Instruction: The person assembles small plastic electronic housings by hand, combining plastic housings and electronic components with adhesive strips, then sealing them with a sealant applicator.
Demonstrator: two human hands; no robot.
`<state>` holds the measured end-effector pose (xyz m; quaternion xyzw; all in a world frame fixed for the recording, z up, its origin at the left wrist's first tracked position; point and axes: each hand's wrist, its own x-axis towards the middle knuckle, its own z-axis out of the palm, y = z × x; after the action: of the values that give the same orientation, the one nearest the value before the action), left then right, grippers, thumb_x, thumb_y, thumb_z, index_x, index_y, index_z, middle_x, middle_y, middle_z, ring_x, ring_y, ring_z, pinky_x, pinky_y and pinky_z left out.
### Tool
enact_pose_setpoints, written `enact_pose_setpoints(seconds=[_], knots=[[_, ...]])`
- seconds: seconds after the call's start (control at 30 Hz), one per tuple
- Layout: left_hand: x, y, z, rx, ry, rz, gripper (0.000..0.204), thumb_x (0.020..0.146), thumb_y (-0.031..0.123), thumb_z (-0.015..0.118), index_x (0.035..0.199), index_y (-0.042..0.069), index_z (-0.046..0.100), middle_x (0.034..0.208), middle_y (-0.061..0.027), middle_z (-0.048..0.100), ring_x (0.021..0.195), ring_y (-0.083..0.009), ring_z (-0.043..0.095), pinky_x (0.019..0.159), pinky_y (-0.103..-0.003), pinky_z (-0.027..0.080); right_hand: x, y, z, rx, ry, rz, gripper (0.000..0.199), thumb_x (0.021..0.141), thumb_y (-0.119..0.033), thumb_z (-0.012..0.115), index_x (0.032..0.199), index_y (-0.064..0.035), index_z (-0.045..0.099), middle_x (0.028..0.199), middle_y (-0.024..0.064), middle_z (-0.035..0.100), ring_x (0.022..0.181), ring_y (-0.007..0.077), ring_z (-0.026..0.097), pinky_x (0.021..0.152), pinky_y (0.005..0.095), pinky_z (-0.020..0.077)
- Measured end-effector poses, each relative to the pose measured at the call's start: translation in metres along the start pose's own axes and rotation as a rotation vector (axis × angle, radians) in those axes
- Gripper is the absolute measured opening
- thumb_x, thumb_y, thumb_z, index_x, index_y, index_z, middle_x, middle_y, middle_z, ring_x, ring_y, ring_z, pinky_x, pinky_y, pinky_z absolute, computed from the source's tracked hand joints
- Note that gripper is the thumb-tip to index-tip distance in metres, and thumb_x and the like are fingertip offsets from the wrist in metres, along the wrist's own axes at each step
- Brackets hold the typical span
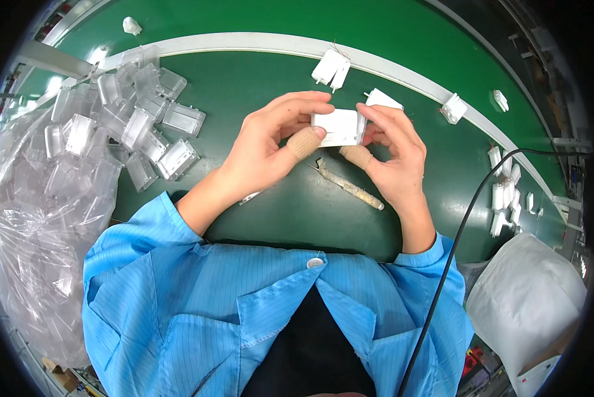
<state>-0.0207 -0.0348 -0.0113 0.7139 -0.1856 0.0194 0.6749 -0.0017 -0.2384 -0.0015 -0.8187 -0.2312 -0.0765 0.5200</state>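
A small white rectangular plastic case [337, 127] is held up over the green table between both hands. My left hand [260, 142] is closed on its left end, with the thumb along the lower edge and the fingertips at the top corner. At the other end, where a clear edge shows, my right hand [403, 155] grips it between thumb and fingers, partly hiding that side. Tan wraps cover both thumbs. Below the hands lies a thin pointed tool [350, 185] with a wrapped handle. Just beyond them rests another white case [383, 99].
Clear plastic cases [178, 159] are heaped at the left, beside a large clear bag [45, 231]. White cases with thin wires [331, 68] lie near the white rail [257, 43]. More white parts [504, 192] sit at the right, where a black cable [469, 212] crosses.
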Motion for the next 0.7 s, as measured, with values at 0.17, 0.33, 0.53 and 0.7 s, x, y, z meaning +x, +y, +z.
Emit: enact_pose_setpoints(seconds=[0.17, 0.33, 0.53, 0.7], knots=[[0.0, 0.006, 0.005, -0.256, 0.051, -0.244, 0.032, 0.087, -0.002, 0.057, 0.118, -0.005, 0.054, 0.126, -0.014, 0.051, 0.106, -0.0187, 0.057, 0.089, -0.029, 0.049, 0.002, 0.002, 0.001, -0.133, -0.016, -0.169, 0.048, 0.063, -0.003, 0.079, 0.108, -0.0049, 0.065, 0.103, 0.0087, 0.057, 0.08, 0.0168, 0.062, 0.069, 0.0258, 0.0557], [0.002, 0.006, 0.005, -0.16, 0.01, -0.211, 0.031, 0.085, -0.001, 0.06, 0.116, -0.003, 0.058, 0.123, -0.0131, 0.052, 0.105, -0.0182, 0.058, 0.087, -0.029, 0.049, -0.001, 0.004, 0.006, -0.178, 0.04, -0.277, 0.046, 0.063, -0.002, 0.079, 0.107, -0.005, 0.065, 0.103, 0.0077, 0.057, 0.083, 0.0176, 0.062, 0.068, 0.0261, 0.0555], [-0.002, 0.003, 0.002, -0.067, 0.0, -0.141, 0.027, 0.083, 0.001, 0.063, 0.11, 0.0, 0.063, 0.112, -0.0115, 0.058, 0.095, -0.0173, 0.062, 0.08, -0.027, 0.054, -0.005, 0.001, 0.008, -0.074, -0.032, -0.147, 0.047, 0.066, -0.008, 0.077, 0.111, -0.0073, 0.063, 0.108, 0.008, 0.058, 0.089, 0.0212, 0.061, 0.071, 0.0298, 0.0543], [0.001, 0.007, 0.01, 0.084, 0.004, -0.151, 0.032, 0.081, -0.001, 0.065, 0.113, -0.001, 0.06, 0.109, -0.011, 0.06, 0.098, -0.0168, 0.062, 0.079, -0.027, 0.054, -0.003, 0.0, 0.0, 0.189, -0.139, 0.022, 0.047, 0.07, -0.015, 0.077, 0.114, -0.0082, 0.061, 0.105, 0.007, 0.059, 0.092, 0.0184, 0.06, 0.07, 0.0278, 0.0525]])
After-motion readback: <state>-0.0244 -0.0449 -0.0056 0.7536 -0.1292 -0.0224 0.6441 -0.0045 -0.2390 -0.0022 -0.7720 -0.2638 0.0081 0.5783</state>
